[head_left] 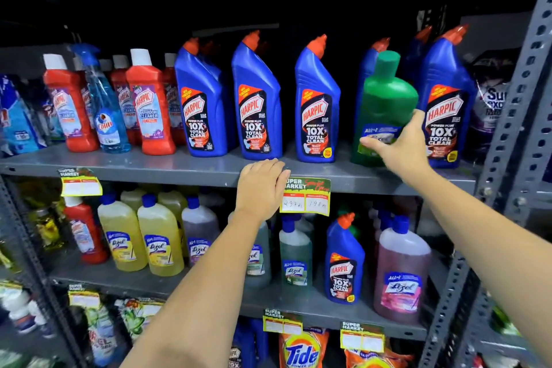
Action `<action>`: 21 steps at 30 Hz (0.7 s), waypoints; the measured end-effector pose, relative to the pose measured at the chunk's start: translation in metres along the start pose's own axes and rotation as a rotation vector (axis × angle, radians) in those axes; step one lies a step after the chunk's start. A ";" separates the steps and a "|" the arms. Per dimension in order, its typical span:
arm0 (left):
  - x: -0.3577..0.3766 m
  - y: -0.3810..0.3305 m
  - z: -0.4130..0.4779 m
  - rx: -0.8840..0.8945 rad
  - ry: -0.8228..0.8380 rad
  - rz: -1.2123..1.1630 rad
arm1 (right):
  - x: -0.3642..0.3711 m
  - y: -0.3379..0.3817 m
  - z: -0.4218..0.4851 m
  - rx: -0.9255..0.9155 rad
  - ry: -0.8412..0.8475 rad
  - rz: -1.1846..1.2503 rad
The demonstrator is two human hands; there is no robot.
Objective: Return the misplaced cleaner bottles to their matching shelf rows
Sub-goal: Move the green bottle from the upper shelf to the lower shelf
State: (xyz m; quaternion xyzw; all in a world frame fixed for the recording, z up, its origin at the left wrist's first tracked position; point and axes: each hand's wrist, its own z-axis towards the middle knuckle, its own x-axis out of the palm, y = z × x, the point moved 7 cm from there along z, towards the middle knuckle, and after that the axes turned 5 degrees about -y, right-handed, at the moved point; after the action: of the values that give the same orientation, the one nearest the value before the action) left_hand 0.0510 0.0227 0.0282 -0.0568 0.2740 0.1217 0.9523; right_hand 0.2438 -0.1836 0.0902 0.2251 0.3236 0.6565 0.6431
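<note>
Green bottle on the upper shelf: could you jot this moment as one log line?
right hand: gripping green bottle among blue bottles | left hand: resting on shelf edge | stray blue bottle: lower row, untouched

A blue Colin spray bottle (105, 104) stands among red bottles on the upper shelf. An orange Tide pouch (302, 349) sits on the bottom shelf. Yellow-green price tags (305, 196) hang from the grey shelf edges. A dark Surf Excel pouch (490, 104) leans at the far right.
</note>
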 end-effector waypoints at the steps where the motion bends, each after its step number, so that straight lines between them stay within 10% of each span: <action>1: -0.001 0.001 0.000 -0.013 -0.021 -0.023 | -0.005 0.005 -0.009 -0.039 -0.001 0.026; 10: 0.006 0.018 -0.098 -0.026 -0.141 -0.133 | -0.065 0.042 -0.145 -0.063 0.057 0.184; 21: 0.153 0.065 -0.308 0.124 0.820 -0.185 | 0.074 -0.102 -0.283 0.346 0.245 0.093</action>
State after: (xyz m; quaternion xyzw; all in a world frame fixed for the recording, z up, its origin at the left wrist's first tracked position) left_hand 0.0027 0.0619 -0.3161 -0.0677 0.6306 -0.0138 0.7730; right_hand 0.1085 -0.1524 -0.1872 0.2655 0.4966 0.6423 0.5199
